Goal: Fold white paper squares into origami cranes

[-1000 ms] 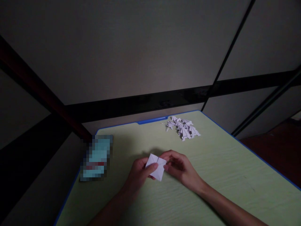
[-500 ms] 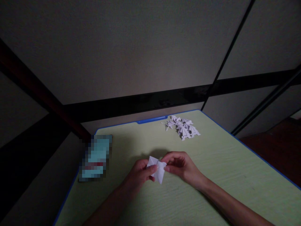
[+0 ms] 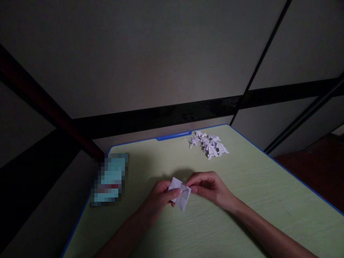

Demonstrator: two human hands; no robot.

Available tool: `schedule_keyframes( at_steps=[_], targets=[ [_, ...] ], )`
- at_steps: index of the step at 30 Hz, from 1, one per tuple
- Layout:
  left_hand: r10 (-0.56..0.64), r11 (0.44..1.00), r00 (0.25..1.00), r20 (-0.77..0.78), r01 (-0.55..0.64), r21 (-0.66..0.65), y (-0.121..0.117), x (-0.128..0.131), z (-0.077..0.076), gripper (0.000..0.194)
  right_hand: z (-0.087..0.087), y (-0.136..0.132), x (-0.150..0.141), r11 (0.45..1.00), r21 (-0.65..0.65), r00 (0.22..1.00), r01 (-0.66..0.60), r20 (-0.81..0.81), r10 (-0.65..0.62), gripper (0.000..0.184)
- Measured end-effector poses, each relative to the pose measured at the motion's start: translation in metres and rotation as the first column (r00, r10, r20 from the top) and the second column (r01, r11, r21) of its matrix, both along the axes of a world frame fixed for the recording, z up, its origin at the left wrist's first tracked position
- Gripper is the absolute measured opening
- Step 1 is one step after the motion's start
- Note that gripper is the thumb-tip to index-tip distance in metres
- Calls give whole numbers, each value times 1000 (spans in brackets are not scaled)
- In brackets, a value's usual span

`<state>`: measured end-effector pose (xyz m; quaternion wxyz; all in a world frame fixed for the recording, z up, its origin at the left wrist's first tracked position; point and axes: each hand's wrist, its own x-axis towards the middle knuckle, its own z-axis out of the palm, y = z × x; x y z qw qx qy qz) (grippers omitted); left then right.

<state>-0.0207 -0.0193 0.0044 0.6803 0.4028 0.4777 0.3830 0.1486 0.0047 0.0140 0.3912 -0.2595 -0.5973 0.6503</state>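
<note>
A small white folded paper (image 3: 184, 199) is held above the table in the head view, lying roughly as a diamond with creases and flaps on its upper face. My left hand (image 3: 160, 195) grips its left side, thumb on top and fingers underneath. At the paper's right corner, my right hand (image 3: 208, 185) has thumb and forefinger pinched together on the edge. The right fingertips partly hide that corner.
Several folded white paper figures (image 3: 211, 145) lie in a cluster at the back right of the green table (image 3: 258, 186). A blurred-out teal rectangular object (image 3: 114, 172) lies at the left edge. Cabinet panels (image 3: 161, 64) rise behind the table.
The paper's right-hand flap has been spread out, so the piece now looks flatter and more square. My right fingers have shifted slightly right, to its corner. My left hand keeps its hold.
</note>
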Motion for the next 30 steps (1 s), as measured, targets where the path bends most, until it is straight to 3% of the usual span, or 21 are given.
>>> schedule_keyframes(
  at_steps=[8, 11, 15, 18, 21, 25, 30],
  targets=[
    [-68, 997, 998, -12, 69, 29, 0, -3, -1, 21, -1, 0, 2, 997, 71, 996, -2, 90, -4, 9],
    [-66, 996, 996, -52, 69, 53, 1, -2, 0, 22, 1, -2, 2, 982, 189, 985, 14, 165, -46, 10],
    [-91, 991, 988, -124, 102, 83, 1, -2, 1, 26, 6, -1, 2, 919, 394, 976, -9, 205, -78, 12],
    [-101, 988, 978, -180, 120, 99, 1, -1, 4, 26, 5, 1, 3, 902, 429, 977, -48, 209, -48, 11],
    [-111, 981, 968, -226, 143, 130, 0, 0, 5, 25, 0, 3, 3, 934, 354, 980, -42, 198, -31, 8],
    [-76, 973, 954, -291, 134, 187, 0, 1, 2, 21, -9, 3, -3, 988, 144, 986, 60, 148, -82, 6],
    [-23, 979, 943, -331, 88, 183, -1, 3, 1, 17, -14, 0, -12, 972, -45, 963, 229, 157, -220, 8]
  ],
)
